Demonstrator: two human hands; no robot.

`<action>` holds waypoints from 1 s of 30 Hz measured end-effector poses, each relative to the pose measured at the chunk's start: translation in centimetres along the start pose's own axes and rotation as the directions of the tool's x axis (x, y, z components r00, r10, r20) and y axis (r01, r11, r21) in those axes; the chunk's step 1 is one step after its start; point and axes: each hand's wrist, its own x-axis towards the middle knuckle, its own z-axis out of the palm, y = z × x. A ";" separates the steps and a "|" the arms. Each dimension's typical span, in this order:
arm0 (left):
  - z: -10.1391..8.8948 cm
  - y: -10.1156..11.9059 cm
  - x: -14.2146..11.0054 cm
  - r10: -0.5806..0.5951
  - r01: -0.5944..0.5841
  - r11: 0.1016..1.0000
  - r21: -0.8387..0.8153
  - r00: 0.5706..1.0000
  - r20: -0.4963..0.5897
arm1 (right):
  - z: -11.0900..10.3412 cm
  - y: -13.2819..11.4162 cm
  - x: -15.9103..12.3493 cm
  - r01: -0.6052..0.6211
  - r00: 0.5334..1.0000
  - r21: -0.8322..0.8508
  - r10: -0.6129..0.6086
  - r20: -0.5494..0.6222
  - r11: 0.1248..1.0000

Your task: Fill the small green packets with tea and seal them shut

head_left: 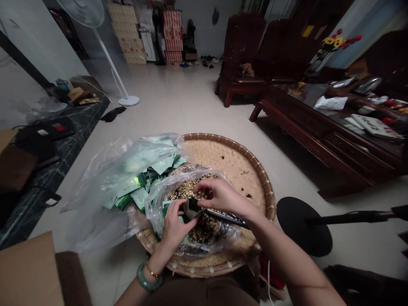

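Note:
A round woven bamboo tray [255,170] lies in front of me. On it a clear plastic bag [178,178] holds a heap of brown dried bits [204,225]. My left hand [174,227] is closed on a small green pouch [183,210], holding its mouth over the heap. My right hand [219,195] is closed on a dark scoop [223,216] whose tip sits at the pouch's mouth. A second clear bag [127,170] full of flat green pouches [140,187] lies on the tray's left side.
A dark wooden coffee table [334,131] with papers and dishes stands at the right, wooden chairs [245,55] behind it. A black round stand base [302,225] sits right of the tray. A white fan [95,25] stands far left, cardboard [28,272] at near left.

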 end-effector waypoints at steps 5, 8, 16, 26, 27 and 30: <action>0.1 -0.3 -0.2 -0.018 0.018 1.000 -0.009 1.000 0.000 | 1.1 -0.8 -0.6 0.022 0.999 0.137 -0.026 0.029 0.990; 0.0 -0.4 -0.3 -0.022 0.023 1.000 -0.018 1.000 0.013 | 1.0 -0.4 -1.0 -0.002 1.000 0.272 0.002 0.000 0.962; 0.3 -0.6 -1.1 0.029 -0.033 0.999 -0.037 0.996 -0.087 | 2.8 -0.5 -3.4 0.104 0.994 -0.015 -0.104 -0.016 0.994; -1.7 0.5 1.1 -0.101 0.161 0.959 -0.235 0.964 0.247 | 4.5 1.6 -3.3 0.063 0.996 0.048 -0.060 -0.066 0.997; -1.9 0.7 1.5 -0.130 0.212 0.939 -0.272 0.948 0.290 | 4.4 1.8 -3.4 0.034 0.996 0.110 -0.025 -0.084 0.993; -1.8 1.2 2.0 -0.248 0.339 0.886 -0.314 0.922 0.296 | 5.0 2.6 -3.4 -0.085 0.982 0.339 0.137 -0.133 0.937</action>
